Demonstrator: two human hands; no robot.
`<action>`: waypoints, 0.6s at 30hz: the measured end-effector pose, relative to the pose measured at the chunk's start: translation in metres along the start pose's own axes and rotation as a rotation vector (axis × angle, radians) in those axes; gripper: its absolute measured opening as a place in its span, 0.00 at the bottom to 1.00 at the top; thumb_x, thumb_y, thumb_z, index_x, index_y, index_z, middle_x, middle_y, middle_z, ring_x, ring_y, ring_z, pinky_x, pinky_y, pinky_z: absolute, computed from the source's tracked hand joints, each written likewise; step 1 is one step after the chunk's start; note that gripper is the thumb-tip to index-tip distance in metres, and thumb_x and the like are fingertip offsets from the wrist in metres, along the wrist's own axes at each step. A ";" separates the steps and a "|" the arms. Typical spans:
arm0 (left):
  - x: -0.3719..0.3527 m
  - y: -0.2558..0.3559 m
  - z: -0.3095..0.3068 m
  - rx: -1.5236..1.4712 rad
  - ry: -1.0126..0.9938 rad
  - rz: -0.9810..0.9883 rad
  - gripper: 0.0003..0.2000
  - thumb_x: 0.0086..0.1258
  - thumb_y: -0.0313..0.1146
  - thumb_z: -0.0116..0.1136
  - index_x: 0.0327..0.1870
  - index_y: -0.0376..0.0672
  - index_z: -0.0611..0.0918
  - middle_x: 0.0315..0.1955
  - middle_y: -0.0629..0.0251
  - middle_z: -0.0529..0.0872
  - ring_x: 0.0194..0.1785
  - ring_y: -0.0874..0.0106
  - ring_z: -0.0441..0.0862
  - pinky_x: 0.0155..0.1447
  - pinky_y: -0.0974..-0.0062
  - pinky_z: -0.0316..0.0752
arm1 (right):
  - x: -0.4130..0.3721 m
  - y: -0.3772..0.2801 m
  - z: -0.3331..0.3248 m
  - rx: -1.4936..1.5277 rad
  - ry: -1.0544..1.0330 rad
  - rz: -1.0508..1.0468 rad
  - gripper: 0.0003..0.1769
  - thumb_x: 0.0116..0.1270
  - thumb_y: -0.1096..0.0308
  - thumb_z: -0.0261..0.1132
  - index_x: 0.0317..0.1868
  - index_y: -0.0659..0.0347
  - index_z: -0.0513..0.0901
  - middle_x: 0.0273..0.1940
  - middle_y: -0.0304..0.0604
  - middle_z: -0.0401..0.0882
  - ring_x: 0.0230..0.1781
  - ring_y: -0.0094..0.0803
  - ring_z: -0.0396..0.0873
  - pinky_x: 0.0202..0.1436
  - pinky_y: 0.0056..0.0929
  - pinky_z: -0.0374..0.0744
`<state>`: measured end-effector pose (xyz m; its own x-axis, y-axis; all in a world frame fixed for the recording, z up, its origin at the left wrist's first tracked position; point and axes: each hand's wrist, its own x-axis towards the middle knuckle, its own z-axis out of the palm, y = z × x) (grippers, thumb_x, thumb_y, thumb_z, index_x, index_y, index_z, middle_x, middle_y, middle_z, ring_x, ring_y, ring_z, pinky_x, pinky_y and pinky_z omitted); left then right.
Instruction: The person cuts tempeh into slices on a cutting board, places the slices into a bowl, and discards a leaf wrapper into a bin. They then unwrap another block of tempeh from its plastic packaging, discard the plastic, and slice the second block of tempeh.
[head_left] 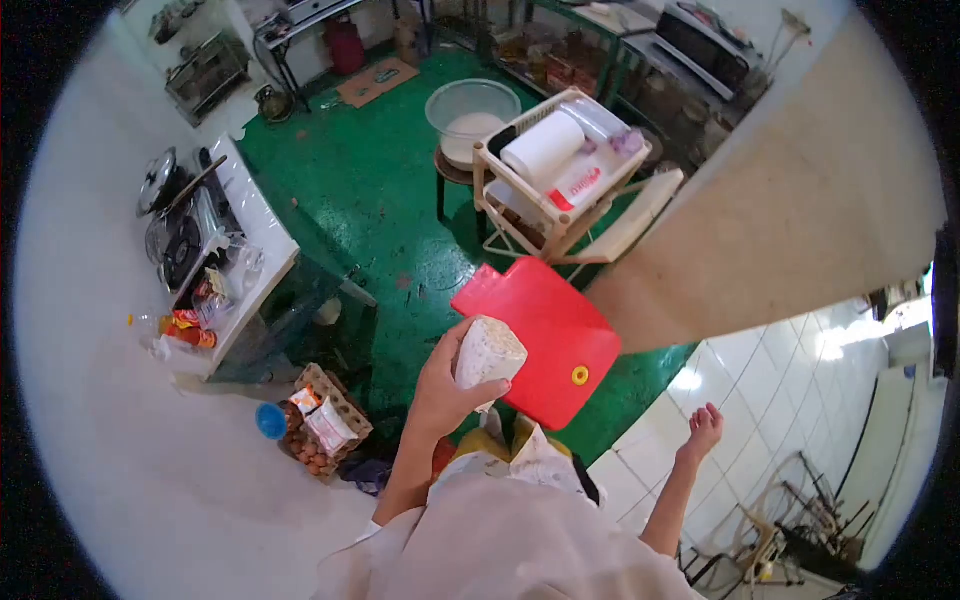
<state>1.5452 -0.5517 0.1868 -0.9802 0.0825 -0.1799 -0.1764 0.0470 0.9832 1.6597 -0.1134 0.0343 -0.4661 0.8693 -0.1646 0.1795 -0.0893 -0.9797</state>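
My left hand [445,382] is closed around a whitish, mottled block [490,357] that looks like tempeh, held up in front of my body. Its pale cut-looking end faces upward and right, and my thumb presses along the lower side. Beneath and to the right of the block is a red plastic slab-like piece [550,335] with rounded corners and a yellow ring near one edge. Out to the right, my right hand [705,428] hangs over the white tiles with loosely bent fingers and nothing visible in it.
Ahead stands a cream rack [560,215] carrying a white roll [543,145]. Beside it, a translucent tub [473,105] rests on a stool. Left is a white table [265,240] with a stove; egg trays [335,400] sit below. A beige partition [790,190] rises at right.
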 end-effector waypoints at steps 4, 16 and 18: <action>0.021 -0.013 0.000 -0.059 0.068 0.015 0.38 0.46 0.30 0.73 0.62 0.39 0.68 0.53 0.59 0.75 0.56 0.70 0.73 0.60 0.71 0.68 | 0.017 -0.024 0.060 -0.077 -0.138 -0.129 0.10 0.62 0.73 0.57 0.44 0.62 0.76 0.34 0.35 0.74 0.29 0.19 0.70 0.35 0.17 0.71; 0.111 -0.037 -0.128 -0.345 0.102 -0.129 0.36 0.49 0.28 0.71 0.62 0.37 0.67 0.52 0.61 0.75 0.55 0.71 0.73 0.60 0.73 0.67 | -0.169 -0.040 0.397 -0.251 -0.916 -0.405 0.04 0.65 0.73 0.57 0.39 0.62 0.78 0.27 0.32 0.73 0.27 0.18 0.71 0.32 0.18 0.72; 0.135 -0.029 -0.175 -0.261 0.111 -0.125 0.36 0.49 0.28 0.71 0.62 0.38 0.67 0.52 0.61 0.75 0.55 0.71 0.73 0.60 0.73 0.67 | -0.196 -0.031 0.447 -0.211 -0.876 -0.284 0.04 0.65 0.73 0.57 0.39 0.62 0.78 0.27 0.32 0.72 0.25 0.18 0.70 0.30 0.18 0.71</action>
<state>1.4021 -0.7158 0.1391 -0.9507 -0.0182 -0.3096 -0.2992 -0.2087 0.9311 1.3581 -0.4987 0.0456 -0.9862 0.1622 -0.0344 0.0723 0.2342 -0.9695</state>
